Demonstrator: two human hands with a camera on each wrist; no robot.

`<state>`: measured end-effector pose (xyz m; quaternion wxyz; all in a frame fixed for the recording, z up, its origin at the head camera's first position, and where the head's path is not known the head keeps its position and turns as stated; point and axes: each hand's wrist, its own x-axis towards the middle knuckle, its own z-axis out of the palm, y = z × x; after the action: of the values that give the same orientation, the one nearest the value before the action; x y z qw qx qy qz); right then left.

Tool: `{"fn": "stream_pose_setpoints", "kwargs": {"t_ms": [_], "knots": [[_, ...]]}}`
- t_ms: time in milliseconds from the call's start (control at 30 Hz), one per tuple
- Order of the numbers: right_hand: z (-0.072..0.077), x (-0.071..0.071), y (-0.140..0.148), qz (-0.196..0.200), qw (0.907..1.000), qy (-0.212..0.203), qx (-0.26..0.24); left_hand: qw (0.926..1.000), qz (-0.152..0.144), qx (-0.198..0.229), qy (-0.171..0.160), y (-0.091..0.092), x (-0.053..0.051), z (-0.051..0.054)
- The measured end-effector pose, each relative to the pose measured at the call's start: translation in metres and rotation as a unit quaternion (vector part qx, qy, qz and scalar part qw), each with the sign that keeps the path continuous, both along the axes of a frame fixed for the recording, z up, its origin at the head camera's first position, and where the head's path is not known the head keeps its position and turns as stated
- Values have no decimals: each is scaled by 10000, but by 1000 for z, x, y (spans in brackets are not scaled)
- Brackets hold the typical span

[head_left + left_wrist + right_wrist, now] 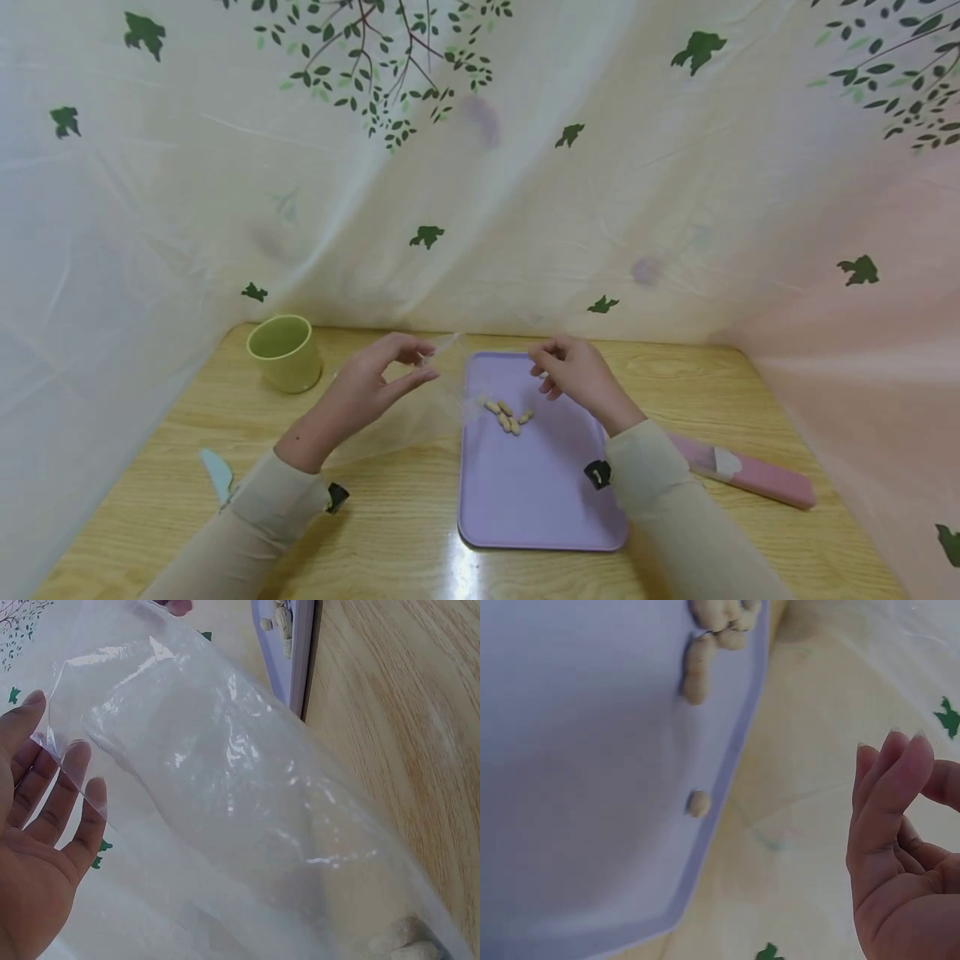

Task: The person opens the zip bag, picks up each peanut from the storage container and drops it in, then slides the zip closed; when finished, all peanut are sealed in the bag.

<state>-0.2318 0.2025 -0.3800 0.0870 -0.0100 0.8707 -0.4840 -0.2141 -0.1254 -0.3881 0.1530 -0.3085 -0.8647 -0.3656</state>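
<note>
My left hand holds a clear plastic bag by its edge, thumb and bent fingers on the film. Through the film in the left wrist view, tan pieces show at the lower right. Over the far right part of a lilac tray is my right hand, with thumb and fingers lightly bent towards each other and nothing seen between them. Several peanuts lie on the tray, below and left of that hand in the head view.
A green cup stands at the back left of the wooden table. A pale blue knife-shaped item lies at the left. A long pink box is beyond my right sleeve. Patterned fabric hangs behind and beside the table.
</note>
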Motion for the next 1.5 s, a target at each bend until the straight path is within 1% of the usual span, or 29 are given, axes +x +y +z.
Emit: {"fn": "stream_pose_setpoints", "kwargs": {"t_ms": [100, 300, 500, 667, 800, 1067, 1167, 1333, 1500], "knots": [[-10, -4, 4, 51, 9998, -162, 128, 10000, -6, 6, 2, 0, 1, 1], [-26, -9, 9, 381, 9958, -567, 601, 10000, -29, 41, 42, 1, 2, 2], [-43, -10, 11, 716, 9899, -700, 999, 10000, -11, 3, 25, 0, 1, 1], [-51, -7, 9, 862, 9858, -725, 1242, 10000, 6, -34, -10, 0, 1, 2], [-53, -5, 6, 930, 9836, -758, 1343, 10000, 3, -48, -11, 0, 1, 2], [-54, -2, 3, 1025, 9821, -766, 1386, 10000, -5, -59, -34, 0, 1, 1], [-54, -2, 3, 986, 9841, -792, 1249, 10000, -3, -58, -37, 0, 1, 1], [-48, -2, 7, 1008, 9884, -811, 791, 10000, 22, -59, -56, 0, 1, 1], [-41, -1, 12, 966, 9898, -795, 676, 9999, 54, -78, -96, 0, 1, 1]]}}
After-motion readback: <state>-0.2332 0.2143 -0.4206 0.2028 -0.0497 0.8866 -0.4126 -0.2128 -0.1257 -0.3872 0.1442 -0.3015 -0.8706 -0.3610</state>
